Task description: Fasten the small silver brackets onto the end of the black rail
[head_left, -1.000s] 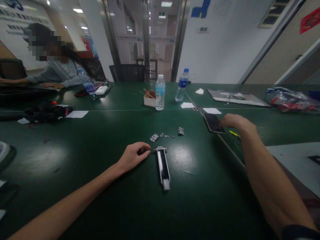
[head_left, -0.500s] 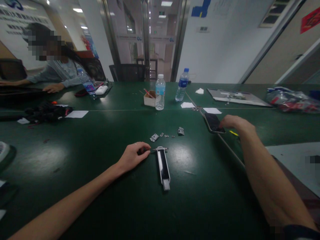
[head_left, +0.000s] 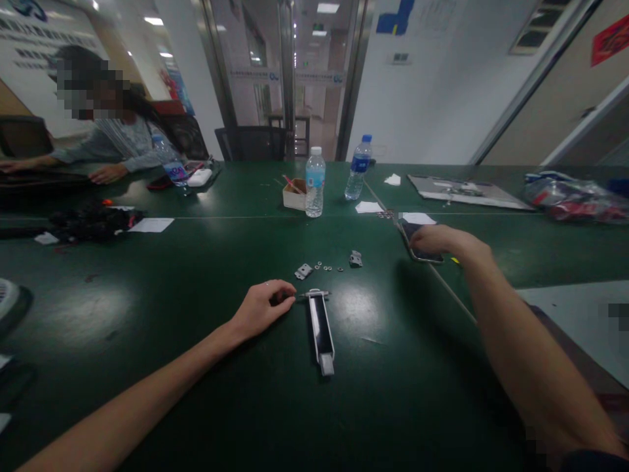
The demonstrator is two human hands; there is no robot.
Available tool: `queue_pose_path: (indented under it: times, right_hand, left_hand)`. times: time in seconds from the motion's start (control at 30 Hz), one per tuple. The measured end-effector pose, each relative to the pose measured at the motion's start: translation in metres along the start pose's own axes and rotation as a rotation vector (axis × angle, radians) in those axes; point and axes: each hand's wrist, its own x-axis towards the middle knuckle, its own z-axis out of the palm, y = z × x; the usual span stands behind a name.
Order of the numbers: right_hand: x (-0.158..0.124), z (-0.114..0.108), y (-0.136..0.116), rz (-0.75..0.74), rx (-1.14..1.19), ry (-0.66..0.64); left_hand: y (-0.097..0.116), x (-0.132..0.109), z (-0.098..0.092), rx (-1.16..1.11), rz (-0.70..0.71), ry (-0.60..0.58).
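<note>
My left hand (head_left: 265, 305) rests on the table, thumb and fingers curled together, pinching the left end of a thin metal pin (head_left: 301, 295). The pin lies crosswise at the top of a long, narrow white device with a black face (head_left: 322, 328), which lies flat with its light grey end toward me. Over a dark smartphone (head_left: 423, 257) hangs my right hand (head_left: 435, 240), knuckles up; its fingertips are hidden. Just beyond the device lie two small metal brackets, the left one (head_left: 303, 271) and the right one (head_left: 356, 259), with several small nuts or rings (head_left: 327, 267) between them.
Farther back stand water bottles (head_left: 315, 187) and a small open box (head_left: 293, 198) holding thin sticks. Papers (head_left: 417, 218) and a grey board (head_left: 466, 191) lie at the right. Across the table at left sits another person (head_left: 113, 134), behind a black tangled bundle (head_left: 93, 221).
My right hand has moved left and slightly up, from the phone's right edge to over its screen. The left hand and the device stay where they were.
</note>
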Motion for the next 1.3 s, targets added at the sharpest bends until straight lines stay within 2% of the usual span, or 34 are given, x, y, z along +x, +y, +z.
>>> queue_pose_path:
  times: [0.1, 0.17, 0.23, 0.33, 0.6, 0.9, 1.3]
  right_hand:
    - [-0.026, 0.001, -0.056, -0.289, -0.049, -0.218]
    - [-0.046, 0.004, -0.094, -0.426, -0.058, -0.324]
    - [-0.063, 0.008, -0.123, -0.519, -0.018, -0.329]
    - [-0.081, 0.012, -0.147, -0.628, 0.059, -0.352]
    - [-0.092, 0.019, -0.157, -0.696, 0.142, -0.347]
    - [-0.099, 0.015, -0.163, -0.722, 0.114, -0.307]
    - [-0.085, 0.024, -0.159, -0.833, 0.14, -0.312]
  left_hand:
    - [-0.001, 0.0, 0.0, -0.009, 0.006, 0.005]
    - [-0.002, 0.0, 0.0, -0.019, 0.018, 0.005]
    - [-0.003, 0.0, 0.0, -0.023, 0.024, -0.004]
    - [-0.003, 0.0, 0.0, -0.013, 0.024, -0.019]
    - [-0.005, 0.0, 0.001, -0.008, 0.048, -0.009]
    - [-0.008, 0.0, 0.002, 0.001, 0.055, -0.009]
    - [-0.005, -0.001, 0.001, -0.034, 0.061, -0.029]
